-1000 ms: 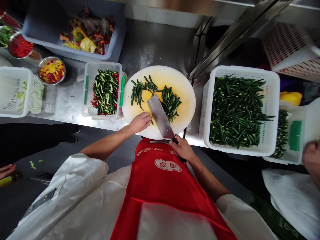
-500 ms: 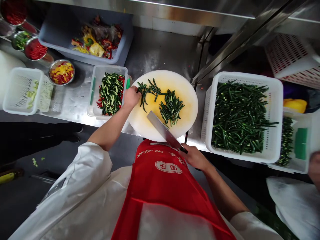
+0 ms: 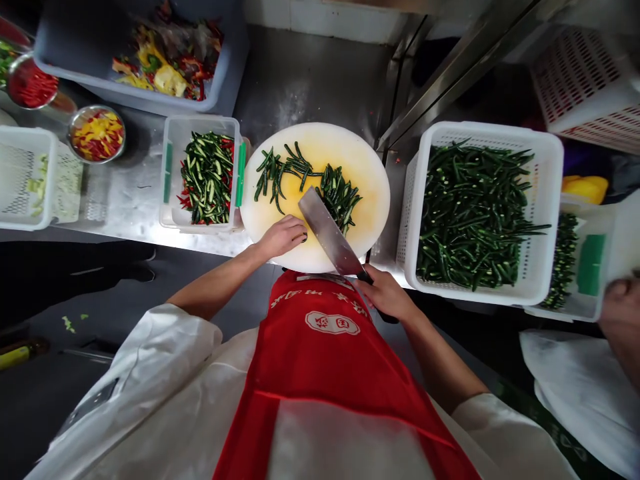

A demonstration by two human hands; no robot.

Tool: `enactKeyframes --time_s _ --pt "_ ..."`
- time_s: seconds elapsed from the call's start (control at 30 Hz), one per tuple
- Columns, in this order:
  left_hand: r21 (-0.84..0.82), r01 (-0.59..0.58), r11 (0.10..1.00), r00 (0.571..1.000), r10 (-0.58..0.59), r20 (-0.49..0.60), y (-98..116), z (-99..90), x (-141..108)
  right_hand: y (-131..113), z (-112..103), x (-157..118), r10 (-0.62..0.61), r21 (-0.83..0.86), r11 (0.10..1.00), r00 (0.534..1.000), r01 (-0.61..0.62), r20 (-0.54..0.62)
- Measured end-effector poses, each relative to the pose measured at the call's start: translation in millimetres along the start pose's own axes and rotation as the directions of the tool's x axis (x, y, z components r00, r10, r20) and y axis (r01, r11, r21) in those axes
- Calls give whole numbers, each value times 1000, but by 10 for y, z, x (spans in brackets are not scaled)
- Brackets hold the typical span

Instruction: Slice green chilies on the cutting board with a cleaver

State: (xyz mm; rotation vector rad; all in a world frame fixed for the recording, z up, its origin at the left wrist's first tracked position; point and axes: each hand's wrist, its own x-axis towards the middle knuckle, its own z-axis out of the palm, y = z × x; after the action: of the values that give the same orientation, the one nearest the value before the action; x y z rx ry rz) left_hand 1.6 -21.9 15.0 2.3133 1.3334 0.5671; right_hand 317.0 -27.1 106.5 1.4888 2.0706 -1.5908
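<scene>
My right hand (image 3: 386, 293) grips the black handle of a cleaver (image 3: 331, 233). The wide blade slants up and left across the round white cutting board (image 3: 260, 230). Its tip lies close to a heap of cut green chili peppers (image 3: 340, 200), covering a little of it. At the board's near left edge is my left hand (image 3: 285, 238), with its fingers drawn together. Something small and dark shows at the fingertips, too small to name. Further up the board, more green chili strips (image 3: 273, 173) lie in loose clusters, apart from my hand.
Left of the board stands a clear container (image 3: 173, 207) of cut green and red peppers. A white basket (image 3: 555, 220) of long green chilies is on the right. Behind, a grey bin (image 3: 233, 73) holds pepper scraps. Another person's arm (image 3: 623, 327) shows at the right edge.
My left hand has left the far-left chili strips and come down to the board's near edge. The cleaver has shifted up slightly beside the heap. The camera view has moved.
</scene>
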Motion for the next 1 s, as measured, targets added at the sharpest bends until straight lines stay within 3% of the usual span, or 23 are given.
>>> enactKeyframes --time_s 0.53,0.83,1.0 --pt "3 -14 1000 1000 14 -8 -97 37 -26 -121 -87 -114 -25 -108 994 999 30 45" --pt "-30 23 999 1000 -22 21 -111 30 -10 -151 -204 -133 55 -66 997 994 -49 90" --pt "-43 56 997 997 -54 50 -128 34 5 -123 -140 19 66 -109 993 994 -56 86"
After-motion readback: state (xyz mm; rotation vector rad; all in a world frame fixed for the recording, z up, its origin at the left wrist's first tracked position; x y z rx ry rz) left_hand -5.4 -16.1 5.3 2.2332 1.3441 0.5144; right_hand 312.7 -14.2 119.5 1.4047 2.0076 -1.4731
